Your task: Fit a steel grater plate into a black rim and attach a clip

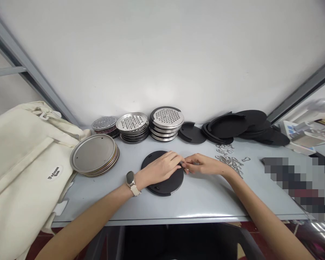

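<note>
A round black disc [165,184] lies flat on the grey table [200,202] in front of me. My left hand [161,168], with a watch on its wrist, rests on top of the disc with fingers curled toward its right edge. My right hand [203,166] meets it there, fingertips pinched at the disc's rim. Something small sits between the fingertips of both hands; I cannot make out what it is.
Stacks of perforated metal discs [166,122] [132,126] [105,124] stand at the back, plain metal plates [94,155] at left. More black discs [238,126] are piled back right, loose metal clips [230,159] beside them. A cream fabric bag [18,162] fills the left.
</note>
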The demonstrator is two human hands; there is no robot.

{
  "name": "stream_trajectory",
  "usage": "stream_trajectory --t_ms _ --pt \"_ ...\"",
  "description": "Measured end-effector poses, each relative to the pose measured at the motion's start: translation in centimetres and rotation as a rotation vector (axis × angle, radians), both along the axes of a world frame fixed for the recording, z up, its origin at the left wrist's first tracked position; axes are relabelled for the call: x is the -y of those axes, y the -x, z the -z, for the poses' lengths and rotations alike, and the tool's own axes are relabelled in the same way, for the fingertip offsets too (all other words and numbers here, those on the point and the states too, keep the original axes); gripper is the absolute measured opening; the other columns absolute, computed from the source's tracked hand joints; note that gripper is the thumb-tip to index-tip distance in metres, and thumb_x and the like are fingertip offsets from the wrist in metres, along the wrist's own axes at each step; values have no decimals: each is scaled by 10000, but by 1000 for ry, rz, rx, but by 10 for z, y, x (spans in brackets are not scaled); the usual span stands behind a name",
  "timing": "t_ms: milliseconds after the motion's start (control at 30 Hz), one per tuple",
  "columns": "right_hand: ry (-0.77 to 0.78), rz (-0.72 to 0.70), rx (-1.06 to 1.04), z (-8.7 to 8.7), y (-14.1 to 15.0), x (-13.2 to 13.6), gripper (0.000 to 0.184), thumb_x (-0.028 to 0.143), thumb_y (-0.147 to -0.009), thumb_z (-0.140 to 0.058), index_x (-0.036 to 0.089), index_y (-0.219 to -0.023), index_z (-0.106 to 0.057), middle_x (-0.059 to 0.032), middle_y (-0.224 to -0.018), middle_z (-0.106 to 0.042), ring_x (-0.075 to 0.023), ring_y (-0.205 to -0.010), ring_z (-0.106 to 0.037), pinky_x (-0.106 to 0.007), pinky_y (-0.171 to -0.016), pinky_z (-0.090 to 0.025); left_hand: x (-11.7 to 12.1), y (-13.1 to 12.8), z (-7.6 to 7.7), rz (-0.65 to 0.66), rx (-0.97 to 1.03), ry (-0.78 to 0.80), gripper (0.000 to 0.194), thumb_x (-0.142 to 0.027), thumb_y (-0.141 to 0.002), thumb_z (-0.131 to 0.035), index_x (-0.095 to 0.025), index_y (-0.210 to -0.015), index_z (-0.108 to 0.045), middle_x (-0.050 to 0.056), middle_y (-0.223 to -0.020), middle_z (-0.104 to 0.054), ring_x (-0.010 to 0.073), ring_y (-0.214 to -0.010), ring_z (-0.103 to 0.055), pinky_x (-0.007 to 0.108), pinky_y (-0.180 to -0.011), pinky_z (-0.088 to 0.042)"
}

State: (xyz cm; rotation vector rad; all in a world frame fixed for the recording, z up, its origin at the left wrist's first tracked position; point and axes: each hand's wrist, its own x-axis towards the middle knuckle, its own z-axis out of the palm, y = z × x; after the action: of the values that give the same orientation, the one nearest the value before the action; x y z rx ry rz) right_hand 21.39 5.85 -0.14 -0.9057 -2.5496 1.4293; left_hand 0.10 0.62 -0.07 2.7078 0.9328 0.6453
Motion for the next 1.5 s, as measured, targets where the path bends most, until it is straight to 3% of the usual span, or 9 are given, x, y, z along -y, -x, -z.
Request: stream_trajectory --t_ms 1267,1500 --pt "-29 116 -42 -5 7 5 281 331 -826 -437 154 -623 -516 14 -611 -505 -100 -577 -394 -233 -563 -310 2 0 -3 -11 26 31 167 -127 -935 -391 -167 -1065 -487 74 -1031 -554 188 -989 -547 337 -889 -453" --pt "-24 122 -35 -6 7 5 314 383 -827 -440 155 -621 -508 -1 -633 -518 -115 -606 -424 -242 -588 -346 3 1 -2 -17 11 1 178 -139 -938 -392 -162 -1091 -479 76 -1020 -557 191 -993 -535 341 -894 -445"
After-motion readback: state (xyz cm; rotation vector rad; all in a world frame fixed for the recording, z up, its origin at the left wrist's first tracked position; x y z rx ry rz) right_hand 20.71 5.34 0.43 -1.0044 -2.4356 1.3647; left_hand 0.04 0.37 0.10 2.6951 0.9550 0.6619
